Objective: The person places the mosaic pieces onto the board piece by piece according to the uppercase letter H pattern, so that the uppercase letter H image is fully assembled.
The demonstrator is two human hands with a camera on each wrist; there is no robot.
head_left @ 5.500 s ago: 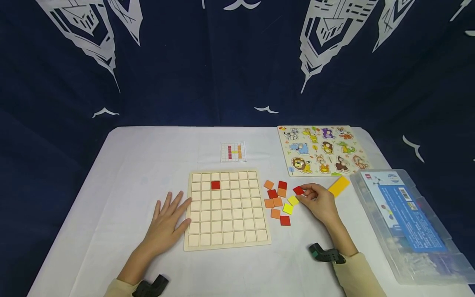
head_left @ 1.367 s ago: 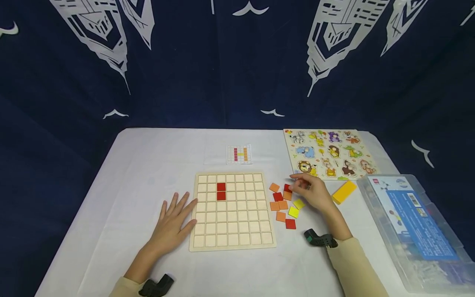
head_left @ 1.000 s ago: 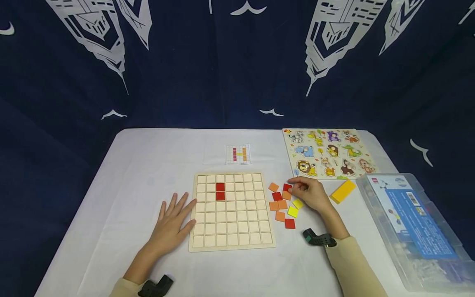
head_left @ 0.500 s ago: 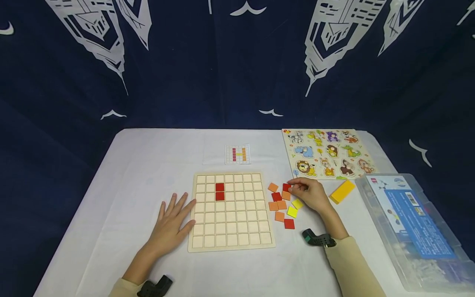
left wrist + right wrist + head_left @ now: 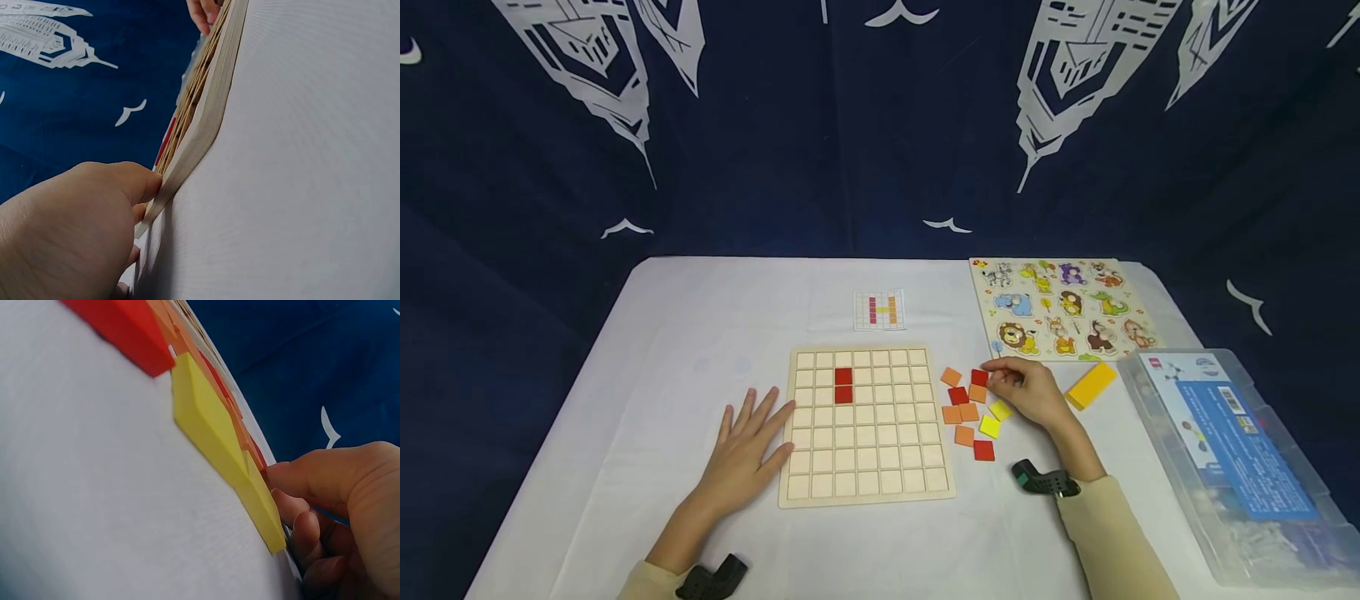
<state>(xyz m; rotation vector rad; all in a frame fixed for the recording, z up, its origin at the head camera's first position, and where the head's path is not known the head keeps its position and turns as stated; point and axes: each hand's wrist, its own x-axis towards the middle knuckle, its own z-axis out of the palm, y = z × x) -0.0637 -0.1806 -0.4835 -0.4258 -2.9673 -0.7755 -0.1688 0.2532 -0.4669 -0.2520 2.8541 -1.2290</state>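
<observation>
A wooden grid board (image 5: 867, 458) lies on the table with two red tiles (image 5: 843, 385) set one below the other in its third column. My left hand (image 5: 741, 458) lies flat with spread fingers; its index finger and thumb touch the board's left edge. To the right of the board are loose orange tiles (image 5: 969, 412), yellow tiles (image 5: 989, 427) and red tiles (image 5: 983, 451). At the top of this group, my right hand (image 5: 1028, 393) pinches a red tile (image 5: 979, 377) between thumb and index finger, low at the table. The right wrist view shows the thumb touching it.
Behind the board lies a small pattern card (image 5: 879, 310) with red, yellow and orange squares. An animal puzzle board (image 5: 1063, 308) is at the back right. A yellow block (image 5: 1092, 385) and a clear plastic case (image 5: 1232, 467) lie right of my right hand.
The red tile my right hand held 5.5 seconds ago is now in the board under the first one. My right hand went back to another red tile and has stayed there. Left hand unchanged.
</observation>
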